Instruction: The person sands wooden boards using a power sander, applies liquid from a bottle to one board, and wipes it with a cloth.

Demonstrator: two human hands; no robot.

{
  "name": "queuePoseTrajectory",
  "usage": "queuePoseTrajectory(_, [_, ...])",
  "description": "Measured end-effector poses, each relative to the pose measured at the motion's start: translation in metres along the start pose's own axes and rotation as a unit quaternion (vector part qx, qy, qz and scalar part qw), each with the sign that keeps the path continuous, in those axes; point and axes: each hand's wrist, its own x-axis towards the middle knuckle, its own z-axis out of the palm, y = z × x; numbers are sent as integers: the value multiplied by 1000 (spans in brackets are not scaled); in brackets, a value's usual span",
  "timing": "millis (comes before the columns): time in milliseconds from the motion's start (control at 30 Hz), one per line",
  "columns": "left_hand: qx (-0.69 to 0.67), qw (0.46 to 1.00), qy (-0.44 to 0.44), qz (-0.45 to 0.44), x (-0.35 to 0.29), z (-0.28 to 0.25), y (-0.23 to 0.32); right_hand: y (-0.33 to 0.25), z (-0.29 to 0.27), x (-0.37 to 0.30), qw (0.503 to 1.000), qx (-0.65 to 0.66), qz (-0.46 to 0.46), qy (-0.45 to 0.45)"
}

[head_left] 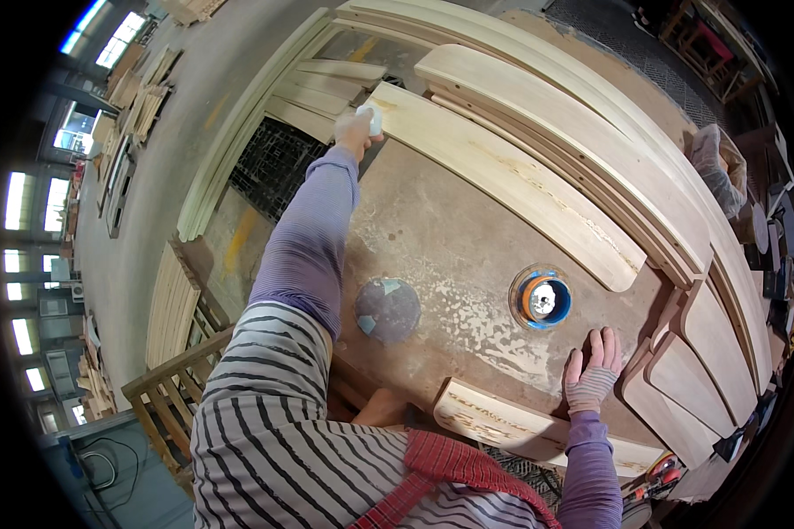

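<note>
My left hand (pixel 353 134) reaches far out and grips a small whitish pad (pixel 375 120), its exact kind unclear. The pad touches the left end of a long pale wooden board (pixel 503 176), which has rounded corners and yellowish streaks along its face. My right hand (pixel 594 366), in a fingerless striped cuff, lies flat on the worktable (pixel 432 212) with its fingers stretched out, holding nothing. Beyond its fingertips sits a round blue and orange container (pixel 543 300) with white matter inside. Close to my body lies a shorter curved board (pixel 494 421) with brownish patches.
A round purple-grey disc (pixel 388 310) with light blue scraps lies on the table. Long curved wooden panels (pixel 573 141) line the far side; smaller panels (pixel 719 339) stack at right. A slatted wooden frame (pixel 175 414) stands at left, near a black crate (pixel 273 163).
</note>
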Motion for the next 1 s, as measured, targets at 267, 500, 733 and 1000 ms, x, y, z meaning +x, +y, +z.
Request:
queuePoseTrajectory(267, [-2, 993, -117, -3, -68, 27, -4, -1, 1, 0, 1000, -3, 4, 4])
queuePoseTrajectory(500, [-29, 998, -62, -14, -65, 19, -6, -3, -3, 0, 1000, 13, 11, -1])
queuePoseTrajectory(733, [-58, 959, -266, 77, -135, 60, -10, -8, -13, 5, 1000, 3, 22, -15])
queuePoseTrajectory(1000, [92, 843, -408, 339, -314, 133, -24, 0, -12, -2, 999, 14, 40, 10])
